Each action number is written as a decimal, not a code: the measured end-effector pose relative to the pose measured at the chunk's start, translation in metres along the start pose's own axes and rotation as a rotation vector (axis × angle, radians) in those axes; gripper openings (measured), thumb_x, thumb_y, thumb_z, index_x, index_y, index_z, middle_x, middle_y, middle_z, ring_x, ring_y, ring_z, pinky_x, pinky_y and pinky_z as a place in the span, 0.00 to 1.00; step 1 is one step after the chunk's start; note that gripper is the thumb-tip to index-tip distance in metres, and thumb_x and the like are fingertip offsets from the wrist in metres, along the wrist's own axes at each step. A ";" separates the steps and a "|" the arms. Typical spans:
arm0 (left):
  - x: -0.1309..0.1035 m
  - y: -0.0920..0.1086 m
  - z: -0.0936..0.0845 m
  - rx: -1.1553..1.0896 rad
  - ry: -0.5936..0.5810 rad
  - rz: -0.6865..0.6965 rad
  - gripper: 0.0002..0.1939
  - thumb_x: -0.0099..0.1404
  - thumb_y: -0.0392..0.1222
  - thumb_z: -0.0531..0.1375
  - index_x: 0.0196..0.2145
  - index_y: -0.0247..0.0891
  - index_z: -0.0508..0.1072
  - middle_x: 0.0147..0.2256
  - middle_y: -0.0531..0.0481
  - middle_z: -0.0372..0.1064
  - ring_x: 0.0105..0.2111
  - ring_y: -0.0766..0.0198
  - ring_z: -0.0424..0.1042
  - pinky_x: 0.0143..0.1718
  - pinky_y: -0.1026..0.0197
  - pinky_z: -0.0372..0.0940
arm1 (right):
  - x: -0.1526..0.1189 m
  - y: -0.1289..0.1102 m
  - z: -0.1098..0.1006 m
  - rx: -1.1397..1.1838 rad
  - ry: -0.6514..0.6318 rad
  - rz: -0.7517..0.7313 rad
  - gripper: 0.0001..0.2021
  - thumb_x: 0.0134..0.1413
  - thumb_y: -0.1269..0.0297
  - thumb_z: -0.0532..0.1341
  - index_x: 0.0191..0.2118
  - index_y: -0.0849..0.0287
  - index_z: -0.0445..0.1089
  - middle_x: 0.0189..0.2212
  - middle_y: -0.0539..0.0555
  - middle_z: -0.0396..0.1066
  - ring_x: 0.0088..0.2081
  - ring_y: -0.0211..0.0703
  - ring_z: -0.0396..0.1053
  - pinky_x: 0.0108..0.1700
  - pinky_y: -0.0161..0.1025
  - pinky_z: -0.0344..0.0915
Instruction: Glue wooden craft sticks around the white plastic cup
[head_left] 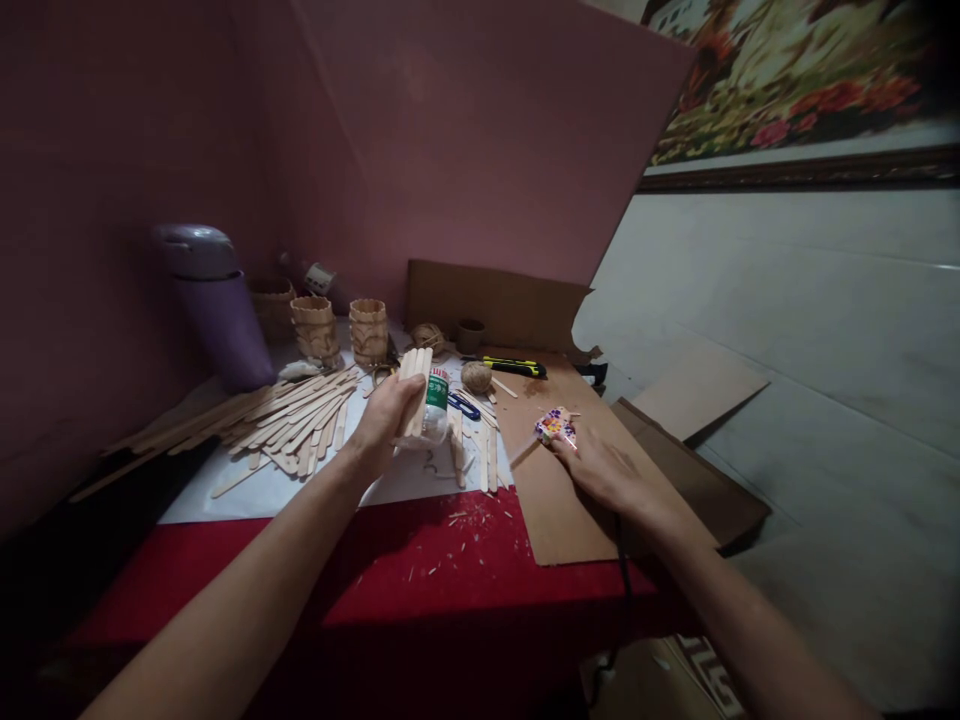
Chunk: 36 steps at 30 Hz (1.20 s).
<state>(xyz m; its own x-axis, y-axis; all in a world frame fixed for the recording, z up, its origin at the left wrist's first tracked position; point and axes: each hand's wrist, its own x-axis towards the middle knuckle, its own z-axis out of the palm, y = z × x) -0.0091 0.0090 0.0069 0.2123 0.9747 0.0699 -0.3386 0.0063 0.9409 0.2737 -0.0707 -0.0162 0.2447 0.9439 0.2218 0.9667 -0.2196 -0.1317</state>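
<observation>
Left hand [390, 408] is clamping its fingers on a bottle [437, 392] faced with wooden sticks [417, 364] – long axis standing near upright above the tabletop [420, 570]. Right hand [600, 470] is touching a flower-patterned tool [555, 425] on the cardboard [559, 525], well right of the bottle – whether those fingers are closing round it, cannot tell.
</observation>
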 end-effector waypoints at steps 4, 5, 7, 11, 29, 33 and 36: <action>0.004 0.001 -0.004 -0.052 0.100 0.012 0.20 0.51 0.52 0.67 0.34 0.35 0.70 0.25 0.53 0.70 0.22 0.67 0.67 0.22 0.64 0.61 | -0.009 -0.021 -0.014 -0.226 0.068 -0.011 0.21 0.67 0.54 0.55 0.50 0.67 0.72 0.47 0.73 0.73 0.47 0.61 0.70 0.43 0.47 0.60; 0.005 0.002 -0.004 -0.076 0.119 0.013 0.19 0.51 0.52 0.67 0.34 0.35 0.71 0.25 0.53 0.71 0.22 0.66 0.68 0.22 0.64 0.61 | -0.010 -0.030 -0.018 -0.251 0.117 -0.042 0.19 0.66 0.55 0.57 0.47 0.68 0.74 0.46 0.73 0.72 0.47 0.62 0.70 0.43 0.48 0.60; 0.007 0.002 -0.005 -0.128 0.158 0.018 0.18 0.51 0.50 0.67 0.34 0.35 0.72 0.26 0.52 0.72 0.23 0.66 0.69 0.22 0.64 0.63 | -0.009 -0.051 -0.025 -0.141 0.130 -0.177 0.15 0.67 0.60 0.55 0.44 0.64 0.76 0.45 0.69 0.74 0.46 0.57 0.70 0.43 0.45 0.61; 0.010 0.003 -0.006 -0.196 0.223 0.038 0.17 0.50 0.47 0.68 0.34 0.34 0.73 0.25 0.52 0.73 0.22 0.66 0.69 0.23 0.65 0.64 | 0.013 -0.097 -0.020 0.196 -0.080 -0.329 0.13 0.64 0.69 0.55 0.39 0.60 0.78 0.38 0.59 0.79 0.39 0.46 0.74 0.40 0.39 0.62; 0.009 0.005 -0.003 -0.219 0.220 0.003 0.13 0.54 0.45 0.67 0.32 0.32 0.73 0.22 0.51 0.72 0.19 0.66 0.69 0.23 0.64 0.64 | 0.059 -0.170 0.003 0.087 -0.254 -0.089 0.20 0.56 0.78 0.58 0.55 0.72 0.72 0.50 0.74 0.76 0.53 0.61 0.75 0.47 0.44 0.72; 0.012 0.002 -0.006 -0.198 0.221 0.012 0.15 0.52 0.46 0.68 0.32 0.32 0.73 0.21 0.51 0.72 0.19 0.66 0.69 0.21 0.65 0.63 | 0.063 -0.174 0.004 0.109 -0.285 -0.096 0.21 0.53 0.78 0.60 0.53 0.72 0.75 0.50 0.74 0.76 0.53 0.62 0.76 0.47 0.43 0.72; 0.015 -0.001 -0.009 -0.178 0.198 0.015 0.17 0.50 0.48 0.69 0.32 0.32 0.73 0.21 0.52 0.71 0.19 0.66 0.68 0.21 0.65 0.62 | 0.065 -0.178 0.007 0.117 -0.277 -0.110 0.21 0.51 0.77 0.62 0.52 0.73 0.75 0.51 0.75 0.75 0.54 0.63 0.75 0.48 0.44 0.72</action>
<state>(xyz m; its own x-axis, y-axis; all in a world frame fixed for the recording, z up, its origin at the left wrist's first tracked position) -0.0137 0.0254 0.0039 0.0286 0.9996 0.0007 -0.5002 0.0137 0.8658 0.1173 0.0314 0.0153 0.0939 0.9952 -0.0288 0.9670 -0.0981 -0.2352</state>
